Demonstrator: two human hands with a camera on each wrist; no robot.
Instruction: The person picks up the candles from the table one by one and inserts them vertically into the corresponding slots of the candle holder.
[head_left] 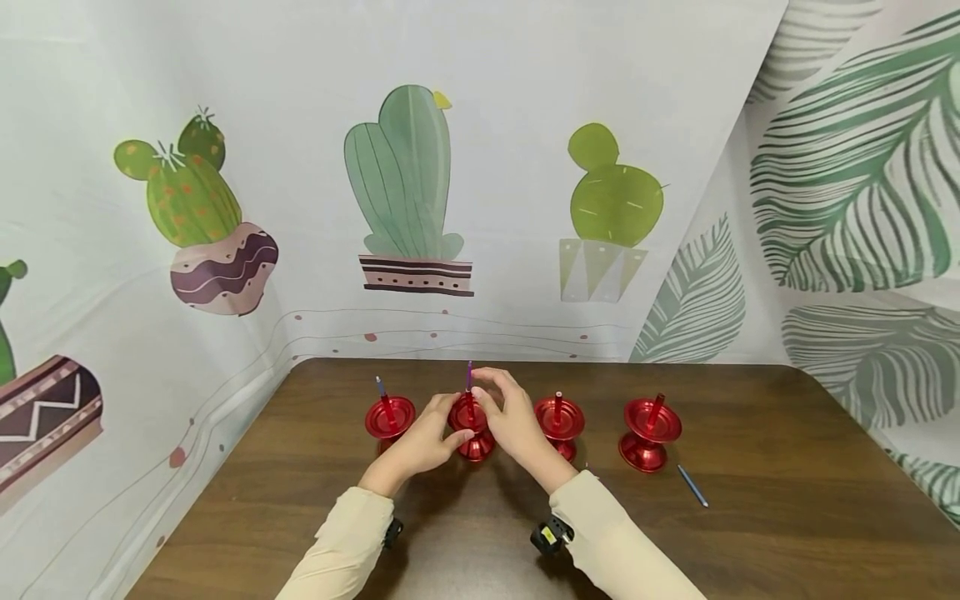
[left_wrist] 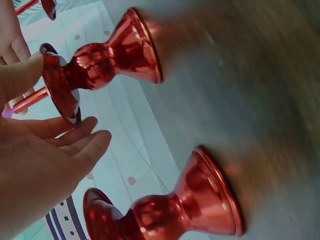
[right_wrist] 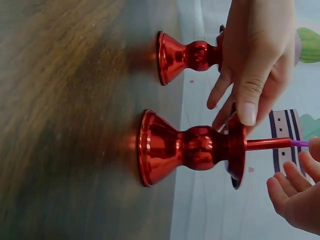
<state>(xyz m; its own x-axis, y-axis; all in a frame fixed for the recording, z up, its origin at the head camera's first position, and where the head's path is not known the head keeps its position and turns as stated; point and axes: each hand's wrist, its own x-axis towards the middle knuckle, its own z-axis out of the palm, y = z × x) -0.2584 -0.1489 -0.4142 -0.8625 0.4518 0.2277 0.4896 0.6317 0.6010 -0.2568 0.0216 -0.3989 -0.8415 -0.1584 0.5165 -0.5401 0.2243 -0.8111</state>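
A shiny red candle holder [head_left: 476, 446], second from the left, stands upright on the table. My left hand [head_left: 422, 442] grips its dish, thumb on the upper rim [right_wrist: 235, 150] and fingers around the far edge. From the holder's red tube [right_wrist: 267, 144] rises a thin purple candle [head_left: 469, 375]. With thumb and index finger my right hand [head_left: 513, 417] pinches the candle above the tube; its other fingers are loosely spread in the right wrist view. The thumb hides the candle's upper end there.
Left of my hands, another red holder [head_left: 388, 414] carries a thin blue candle [head_left: 380, 386]. Two more red holders stand to the right, one [head_left: 559, 419] by my right wrist and one [head_left: 651, 425] farther out. A loose blue candle [head_left: 692, 486] lies on the brown table [head_left: 787, 500].
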